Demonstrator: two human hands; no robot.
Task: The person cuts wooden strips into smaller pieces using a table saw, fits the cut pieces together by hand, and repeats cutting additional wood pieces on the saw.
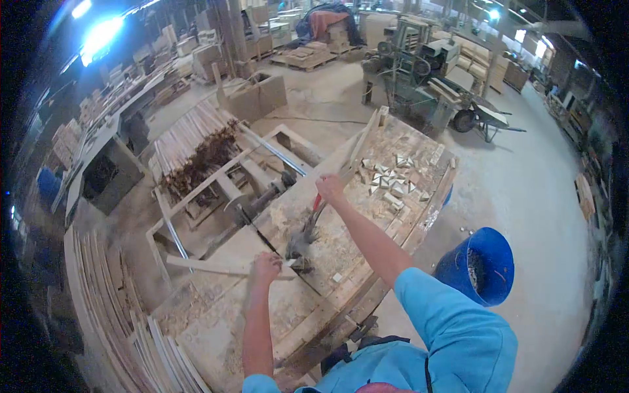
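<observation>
In the head view, the left hand (267, 267) was closed on a wood strip (209, 264), which lay across the near left part of the table (219, 340), its right end close to a dark metal tool (301, 242). The right hand (331, 188), farther off, was wrapped around the tool's red handle (317, 202). A dark slot (311, 286) cut the tabletop beside the tool, and a small offcut (337, 278) lay just right of it. The tool and the left hand hid part of the strip's right end, so its contact there could not be told. The right forearm stretched over the table, with loose wood blocks (392, 182) scattered beyond it on the far right. A blue bucket (452, 265) stood on the floor at the right, and a wheelbarrow (485, 116) farther back. Long strips (108, 308) crowded the near left; beyond the table's left side lay a bundle of sticks (190, 134).
</observation>
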